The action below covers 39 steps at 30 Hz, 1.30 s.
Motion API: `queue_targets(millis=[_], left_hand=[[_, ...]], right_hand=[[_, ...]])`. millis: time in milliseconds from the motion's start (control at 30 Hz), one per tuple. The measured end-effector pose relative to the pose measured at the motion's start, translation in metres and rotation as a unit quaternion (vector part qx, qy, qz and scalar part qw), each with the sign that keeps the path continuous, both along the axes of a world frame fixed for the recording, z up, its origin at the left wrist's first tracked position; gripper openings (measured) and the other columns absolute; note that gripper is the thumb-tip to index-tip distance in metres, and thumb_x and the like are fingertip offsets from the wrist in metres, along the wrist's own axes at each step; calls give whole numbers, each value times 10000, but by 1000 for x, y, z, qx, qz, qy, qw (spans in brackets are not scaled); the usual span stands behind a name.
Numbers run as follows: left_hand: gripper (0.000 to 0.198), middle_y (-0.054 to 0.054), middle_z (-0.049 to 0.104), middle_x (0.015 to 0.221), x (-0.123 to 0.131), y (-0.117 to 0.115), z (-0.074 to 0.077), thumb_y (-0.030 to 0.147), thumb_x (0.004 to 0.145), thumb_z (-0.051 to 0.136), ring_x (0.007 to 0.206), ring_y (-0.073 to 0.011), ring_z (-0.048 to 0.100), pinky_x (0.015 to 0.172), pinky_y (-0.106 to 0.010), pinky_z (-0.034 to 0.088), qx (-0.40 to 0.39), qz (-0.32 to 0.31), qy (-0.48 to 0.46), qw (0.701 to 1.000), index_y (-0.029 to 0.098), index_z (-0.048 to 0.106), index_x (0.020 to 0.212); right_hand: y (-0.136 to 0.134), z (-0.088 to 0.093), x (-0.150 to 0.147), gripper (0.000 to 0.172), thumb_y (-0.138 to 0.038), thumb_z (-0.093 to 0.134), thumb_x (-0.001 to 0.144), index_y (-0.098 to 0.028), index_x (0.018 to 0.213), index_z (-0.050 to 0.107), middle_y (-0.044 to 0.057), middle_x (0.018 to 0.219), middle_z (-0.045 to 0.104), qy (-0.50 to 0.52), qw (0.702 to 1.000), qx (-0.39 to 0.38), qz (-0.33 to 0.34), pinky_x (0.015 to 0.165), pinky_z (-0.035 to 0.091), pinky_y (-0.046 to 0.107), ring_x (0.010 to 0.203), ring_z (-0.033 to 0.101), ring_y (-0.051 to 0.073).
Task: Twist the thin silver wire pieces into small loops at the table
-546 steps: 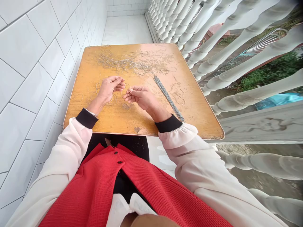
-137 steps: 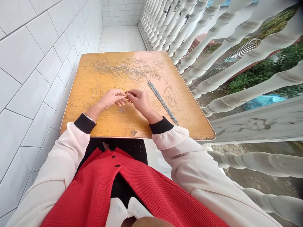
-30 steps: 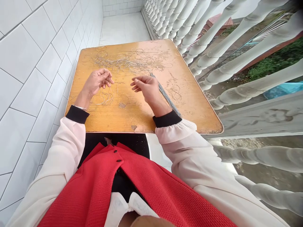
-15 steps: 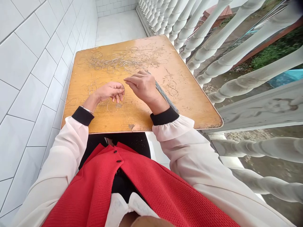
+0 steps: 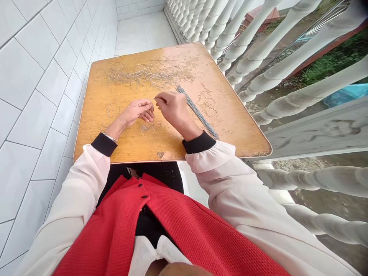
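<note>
My left hand [image 5: 137, 113] is closed in a pinch on a thin wire [image 5: 152, 115], whose loose end hangs below the fingers. Close beside it on the right, my right hand [image 5: 171, 109] is pinched too, with its fingertips near the left ones; whatever lies between them is too fine to make out. A bundle of straight grey rods [image 5: 201, 116] rests slantwise on the table just right of my right hand. Beyond both hands spreads a tangled heap of thin wires [image 5: 140, 75].
The wooden table [image 5: 235, 134] has worn patches and a few loose wire curls at its left and right. A white tiled wall [image 5: 34, 84] runs along the left. White balusters [image 5: 258, 57] line the right side.
My left hand has moved slightly right and turned a little. My right hand has shifted slightly right and down, uncovering more of the rod bundle's far end.
</note>
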<state>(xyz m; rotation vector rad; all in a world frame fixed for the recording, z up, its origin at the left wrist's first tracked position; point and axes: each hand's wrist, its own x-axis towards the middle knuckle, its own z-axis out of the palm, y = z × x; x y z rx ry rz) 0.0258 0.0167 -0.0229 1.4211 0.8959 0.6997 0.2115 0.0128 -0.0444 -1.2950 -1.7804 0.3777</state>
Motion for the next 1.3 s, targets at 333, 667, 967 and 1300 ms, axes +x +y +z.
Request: queue_targets(millis=[333, 667, 967, 1300], left_hand=[[334, 7, 735, 697, -3, 3, -2, 421, 1069, 597, 541, -53, 697, 546, -131, 487, 4, 49, -18, 999, 137, 639, 900], [433, 3, 721, 663, 2, -2, 1, 465, 1070, 577, 535, -58, 696, 553, -139, 513, -6, 78, -37, 996, 146, 571, 777], [441, 17, 692, 624, -5, 0, 0, 464, 1054, 610, 485, -56, 670, 517, -142, 495, -19, 66, -50, 996, 150, 570, 748], [438, -4, 712, 640, -7, -2, 1, 488, 1036, 634, 521, -75, 692, 526, -152, 499, -27, 55, -33, 998, 146, 585, 767]], right_hand=[[2, 6, -1, 191, -387, 762, 930, -202, 879, 770, 28, 737, 748, 165, 982, -90, 15, 655, 610, 311, 656, 706, 168], [2, 1, -3, 163, -355, 747, 930, -229, 828, 760, 42, 732, 754, 150, 985, -85, -11, 672, 622, 357, 682, 735, 209], [2, -2, 3, 172, -261, 645, 948, -246, 970, 815, 39, 837, 794, 27, 1000, -5, -8, 785, 609, 391, 775, 749, 224], [5, -2, 8, 224, -204, 591, 958, -246, 993, 809, 75, 1012, 825, -35, 998, 43, -7, 921, 590, 430, 949, 763, 261]])
